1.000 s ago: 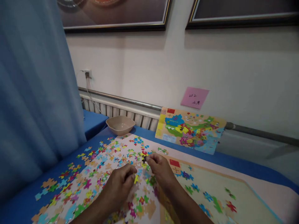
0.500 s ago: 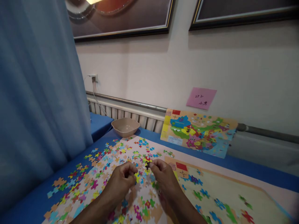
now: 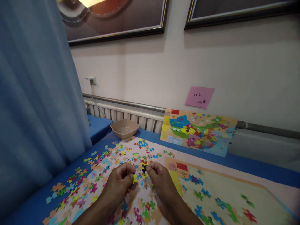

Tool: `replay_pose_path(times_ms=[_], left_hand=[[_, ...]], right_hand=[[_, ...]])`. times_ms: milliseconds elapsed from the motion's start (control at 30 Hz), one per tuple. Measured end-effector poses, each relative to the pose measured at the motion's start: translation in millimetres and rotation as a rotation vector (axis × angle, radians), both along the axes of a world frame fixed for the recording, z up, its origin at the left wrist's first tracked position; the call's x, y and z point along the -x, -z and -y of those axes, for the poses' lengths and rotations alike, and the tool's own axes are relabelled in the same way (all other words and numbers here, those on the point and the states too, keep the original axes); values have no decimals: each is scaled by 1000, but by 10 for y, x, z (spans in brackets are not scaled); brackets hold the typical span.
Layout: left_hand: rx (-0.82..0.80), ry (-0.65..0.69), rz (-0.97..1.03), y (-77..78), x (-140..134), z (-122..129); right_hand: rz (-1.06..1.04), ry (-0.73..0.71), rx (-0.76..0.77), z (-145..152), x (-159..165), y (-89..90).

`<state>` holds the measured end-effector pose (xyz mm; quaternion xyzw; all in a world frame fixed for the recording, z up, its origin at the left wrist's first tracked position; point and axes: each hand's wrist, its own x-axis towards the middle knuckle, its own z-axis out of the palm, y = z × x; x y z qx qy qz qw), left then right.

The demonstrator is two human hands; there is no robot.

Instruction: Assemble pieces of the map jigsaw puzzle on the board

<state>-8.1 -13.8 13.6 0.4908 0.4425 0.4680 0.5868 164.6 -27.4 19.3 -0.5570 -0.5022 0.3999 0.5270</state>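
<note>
Between the thumb and fingers of my left hand (image 3: pixel 120 181) is a small yellow puzzle piece (image 3: pixel 135 179). My right hand (image 3: pixel 160 178) pinches a yellow puzzle piece with a dark animal on it (image 3: pixel 144 169), apparently joined to a bit of red at its top. The two held pieces are close together but apart, above the pink sheet (image 3: pixel 150 184). Many loose, colourful jigsaw pieces (image 3: pixel 93 188) lie spread below and to the left of my hands. To the right is the puzzle board (image 3: pixel 225 187), with several pieces lying on it.
A printed map picture (image 3: pixel 199 131) leans against the wall at the back. A beige bowl (image 3: pixel 125 128) stands at the table's far edge. The blue curtain (image 3: pixel 39 87) hangs along the left. A pink note (image 3: pixel 200 97) is stuck on the wall above a pipe.
Both hands stay close together. The dark-animal piece in my right hand has turned and shifted slightly left, and the yellow piece in my left hand has shifted slightly. The view has shifted a little.
</note>
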Motion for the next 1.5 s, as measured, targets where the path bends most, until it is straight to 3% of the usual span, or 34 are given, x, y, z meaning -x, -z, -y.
replay_pose_path(times_ms=[133,467,833,1200,1500], left_hand=[[-16,28,-20,-26,35,9],[-146,25,-83,77,67,-39],[-131,79,-99,128,78,-69],[-131,30,-75,107,71,-73],[-142,-2,-73,89,59,-69]], right_hand=[[18,-28,-11,13,9,-4],[-38,-85,-15,40,48,35],[-48,-142,35,11,55,77],[-72,-137,34,33,86,-1],[-33,-138,16,27,73,45]])
